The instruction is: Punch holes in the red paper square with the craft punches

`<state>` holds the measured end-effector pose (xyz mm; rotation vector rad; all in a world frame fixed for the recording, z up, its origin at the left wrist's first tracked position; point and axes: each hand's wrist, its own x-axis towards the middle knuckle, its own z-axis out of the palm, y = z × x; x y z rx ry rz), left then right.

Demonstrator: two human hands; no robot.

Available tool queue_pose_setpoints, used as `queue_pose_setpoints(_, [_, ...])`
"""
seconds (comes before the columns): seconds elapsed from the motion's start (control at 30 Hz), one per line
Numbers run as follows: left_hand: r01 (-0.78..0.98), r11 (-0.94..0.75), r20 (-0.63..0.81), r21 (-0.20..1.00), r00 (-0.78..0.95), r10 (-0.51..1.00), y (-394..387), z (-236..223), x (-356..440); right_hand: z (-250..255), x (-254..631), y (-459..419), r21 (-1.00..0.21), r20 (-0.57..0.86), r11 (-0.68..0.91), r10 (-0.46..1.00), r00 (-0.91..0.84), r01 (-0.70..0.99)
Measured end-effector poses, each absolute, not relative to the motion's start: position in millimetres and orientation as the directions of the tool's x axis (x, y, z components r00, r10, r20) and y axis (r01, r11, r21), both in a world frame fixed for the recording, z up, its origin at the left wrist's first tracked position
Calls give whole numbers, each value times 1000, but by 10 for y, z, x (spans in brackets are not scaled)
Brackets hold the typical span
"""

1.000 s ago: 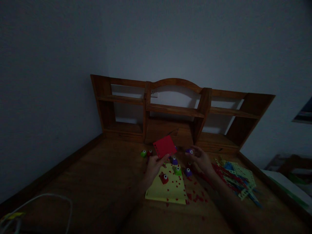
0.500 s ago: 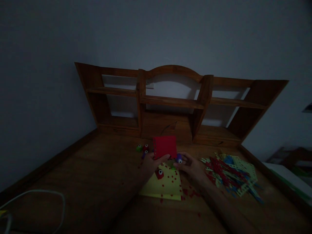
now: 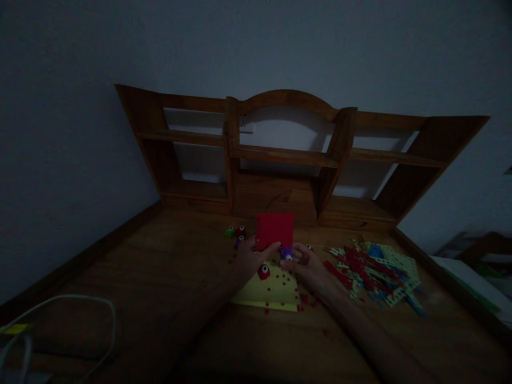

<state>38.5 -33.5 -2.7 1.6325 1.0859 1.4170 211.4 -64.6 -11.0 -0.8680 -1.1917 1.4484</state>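
My left hand (image 3: pixel 248 260) grips a red sheet of paper (image 3: pixel 275 229) by its lower edge, thumb on top. Small holes run down the sheet's left side. In my right hand (image 3: pixel 306 265) is a small purple paper punch (image 3: pixel 286 253) with a white round spot, held at the sheet's lower right corner. Whether its slot is around the edge is too dark to tell. Below both hands lies a yellow sheet (image 3: pixel 264 290), strewn with red paper bits. On it rests a red punch (image 3: pixel 264 272).
Green (image 3: pixel 229 231), red (image 3: pixel 240 231) and purple (image 3: pixel 239 242) punches stand beyond my left hand. A pile of red, yellow and blue perforated pieces (image 3: pixel 376 269) lies at right. A wooden shelf (image 3: pixel 280 154) spans the back; a white cable (image 3: pixel 114 325) curves at left.
The purple punch has moved left, from beside the red sheet to its lower right corner. The red sheet has shifted slightly right in the view, which has itself tilted a little.
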Motion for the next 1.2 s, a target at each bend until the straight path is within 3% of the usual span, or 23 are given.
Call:
queue_pose_setpoints(0.33, [242, -487, 479, 839, 93, 873, -329, -81, 344, -33, 2117, -661, -964, 86, 35, 979, -186, -263])
queue_pose_setpoints(0.77, [186, -533, 496, 825, 211, 842, -339, -53, 340, -64, 2157, -661, -976, 95, 64, 985, -144, -206])
queue_pose_setpoints(1.2, [164, -528, 490, 833, 225, 842, -330, -65, 348, -114, 2188, -643, -954, 71, 19, 984, -164, -298])
